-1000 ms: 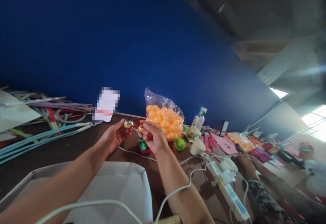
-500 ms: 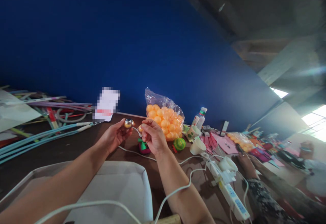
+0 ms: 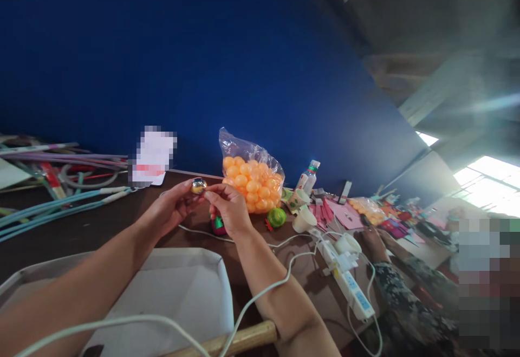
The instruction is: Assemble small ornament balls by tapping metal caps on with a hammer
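Observation:
My left hand [image 3: 174,205] holds a shiny metallic ball [image 3: 199,186] between thumb and fingers, gold and silver in its reflections. Right beside the ball, my right hand [image 3: 229,205] is closed in a pinch, its fingertips at the ball's right side. What those fingertips grip, if anything, is too small to make out. Below them, a small dark pink and green item [image 3: 218,225] lies on the table, partly covered by my right hand. Behind my hands stands a clear plastic bag of orange balls [image 3: 252,185].
A white tray [image 3: 226,286] lies under my forearms, with a wooden stick [image 3: 247,338] near. A white cable [image 3: 260,297] crosses my right arm to a power strip [image 3: 353,292]. Blue tubes [image 3: 73,205] lie left. A green ball-shaped item [image 3: 277,217], paper cups [image 3: 304,219] and a co-worker's hand [image 3: 372,240] are right.
My right hand has moved left and its fingertips now meet the metallic ball; before, they were apart from it. The whole view has shifted slightly.

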The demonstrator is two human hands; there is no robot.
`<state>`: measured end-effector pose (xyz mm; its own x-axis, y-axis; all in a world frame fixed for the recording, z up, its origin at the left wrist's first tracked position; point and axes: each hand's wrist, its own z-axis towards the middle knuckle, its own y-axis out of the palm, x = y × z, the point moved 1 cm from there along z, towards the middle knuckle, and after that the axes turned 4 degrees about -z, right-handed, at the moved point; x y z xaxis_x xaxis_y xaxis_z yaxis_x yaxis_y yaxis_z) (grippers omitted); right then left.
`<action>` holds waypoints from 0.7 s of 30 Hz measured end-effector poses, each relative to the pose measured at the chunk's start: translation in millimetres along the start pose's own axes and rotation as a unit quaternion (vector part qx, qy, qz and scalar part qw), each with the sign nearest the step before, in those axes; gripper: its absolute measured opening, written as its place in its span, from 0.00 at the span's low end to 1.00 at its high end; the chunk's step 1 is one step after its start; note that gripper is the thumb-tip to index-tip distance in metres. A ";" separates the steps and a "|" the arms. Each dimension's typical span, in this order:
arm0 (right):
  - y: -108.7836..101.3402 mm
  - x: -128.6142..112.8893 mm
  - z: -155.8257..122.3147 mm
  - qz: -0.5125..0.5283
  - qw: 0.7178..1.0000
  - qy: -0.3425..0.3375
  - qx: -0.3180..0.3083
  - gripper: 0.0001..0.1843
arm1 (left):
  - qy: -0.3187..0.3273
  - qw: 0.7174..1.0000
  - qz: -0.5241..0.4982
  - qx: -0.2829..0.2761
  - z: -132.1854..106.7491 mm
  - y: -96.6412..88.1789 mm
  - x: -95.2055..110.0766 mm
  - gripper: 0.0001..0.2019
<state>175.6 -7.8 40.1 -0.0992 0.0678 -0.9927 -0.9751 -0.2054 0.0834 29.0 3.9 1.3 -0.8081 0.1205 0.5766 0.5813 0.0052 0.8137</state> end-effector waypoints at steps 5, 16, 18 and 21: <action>1.8 -0.2 -1.2 -0.019 1.000 -0.007 0.000 0.16 | -0.005 0.999 0.027 0.017 -6.4 6.0 2.7 0.07; 1.8 4.7 1.2 -0.039 0.999 -0.008 0.024 0.16 | -0.008 0.999 0.043 0.020 -7.1 5.8 2.1 0.09; 1.9 4.8 1.4 -0.035 0.999 -0.010 0.023 0.16 | -0.009 0.999 0.048 0.023 -8.1 7.3 2.2 0.09; 1.8 5.0 2.1 -0.019 1.000 -0.008 0.019 0.16 | -0.016 0.998 0.053 0.029 -9.4 9.9 2.5 0.10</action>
<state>173.0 -5.8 35.5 -0.0641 0.0913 -0.9938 -0.9852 -0.1644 0.0484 31.8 -5.1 11.5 -0.7392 0.1551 0.6554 0.6684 0.0487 0.7422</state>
